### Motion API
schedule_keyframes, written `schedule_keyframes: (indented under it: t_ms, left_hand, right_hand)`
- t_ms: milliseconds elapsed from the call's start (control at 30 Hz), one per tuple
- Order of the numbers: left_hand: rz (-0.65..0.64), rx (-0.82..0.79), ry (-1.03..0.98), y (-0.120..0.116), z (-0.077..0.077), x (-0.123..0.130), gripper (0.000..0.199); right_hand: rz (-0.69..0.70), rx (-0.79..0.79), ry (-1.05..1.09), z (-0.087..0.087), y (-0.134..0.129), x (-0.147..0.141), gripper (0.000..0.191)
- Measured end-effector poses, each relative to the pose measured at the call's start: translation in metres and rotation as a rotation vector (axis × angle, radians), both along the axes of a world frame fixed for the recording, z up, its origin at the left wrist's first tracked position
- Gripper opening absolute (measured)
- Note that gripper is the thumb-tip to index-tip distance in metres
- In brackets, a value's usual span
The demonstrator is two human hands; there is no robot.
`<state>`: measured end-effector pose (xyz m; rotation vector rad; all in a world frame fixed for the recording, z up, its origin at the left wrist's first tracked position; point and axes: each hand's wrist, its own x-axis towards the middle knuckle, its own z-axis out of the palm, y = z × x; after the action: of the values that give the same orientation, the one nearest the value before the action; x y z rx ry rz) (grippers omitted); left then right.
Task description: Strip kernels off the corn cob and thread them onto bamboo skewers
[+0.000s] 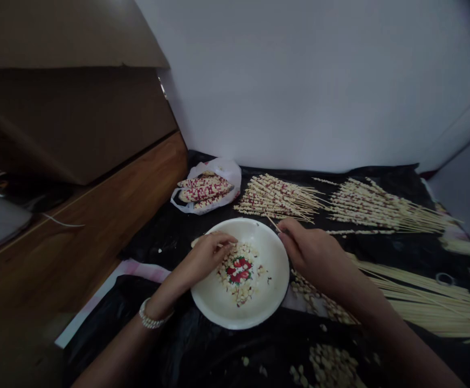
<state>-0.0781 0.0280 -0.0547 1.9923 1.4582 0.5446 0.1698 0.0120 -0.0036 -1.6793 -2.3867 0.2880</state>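
Observation:
A white bowl (208, 310) with a red and green pattern at its bottom holds loose pale corn kernels (241, 293). Over the bowl's upper left part is my left hand (214, 250), its fingers bent together; what they pinch, if anything, is too small to tell. A beaded bracelet circles that wrist. At the bowl's upper right rim, my right hand (297, 242) is closed on a thin wooden stick (273, 222), whose bare tip points up and left.
Corn cobs (206, 189) lie in a white plastic bag behind the bowl. Kernel-threaded sticks (271, 196) form two piles along the wall. Bare sticks (429, 302) lie at the right. More kernels (332, 366) are at the front right. A cardboard box (77, 118) stands left.

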Motion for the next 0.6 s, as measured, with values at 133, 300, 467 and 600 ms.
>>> schedule_keyframes:
  t_ms: [133, 300, 467, 600]
  left_hand:
    - [-0.087, 0.115, 0.196, -0.007, -0.017, 0.008, 0.041]
    - [-0.391, -0.123, 0.073, -0.013, -0.006, 0.015, 0.038]
    - [-0.162, 0.006, 0.076, -0.005, 0.005, -0.002, 0.035]
    - [-0.282, 0.019, 0.312, -0.019, 0.005, -0.002, 0.039]
  right_hand:
    - [-0.061, -0.018, -0.217, -0.029, 0.012, -0.011, 0.027]
    - [-0.042, -0.039, -0.250, -0.046, 0.014, -0.012, 0.022]
    - [-0.022, -0.051, -0.248, -0.044, 0.012, -0.009, 0.020]
    - [-0.017, -0.045, -0.243, -0.045, 0.012, -0.009, 0.019]
